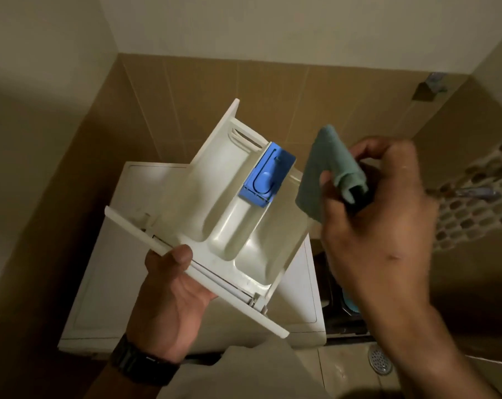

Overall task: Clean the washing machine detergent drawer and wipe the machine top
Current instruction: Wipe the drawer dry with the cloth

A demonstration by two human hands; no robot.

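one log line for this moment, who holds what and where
left hand grips drawer front, held above machine top | right hand holds teal cloth beside drawer, no contact | blue insert in place

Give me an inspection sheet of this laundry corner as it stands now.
Surface: white washing machine top, partly hidden by the drawer.
Job's things: detergent drawer held out of the machine, blue insert in place; teal cloth.
Clutter: dark container beside the machine, contents unclear.
Grippers: left hand grips the drawer's front panel; right hand holds the cloth.
Cables: nothing seen.
Surroundings: tan tiled walls, floor drain.
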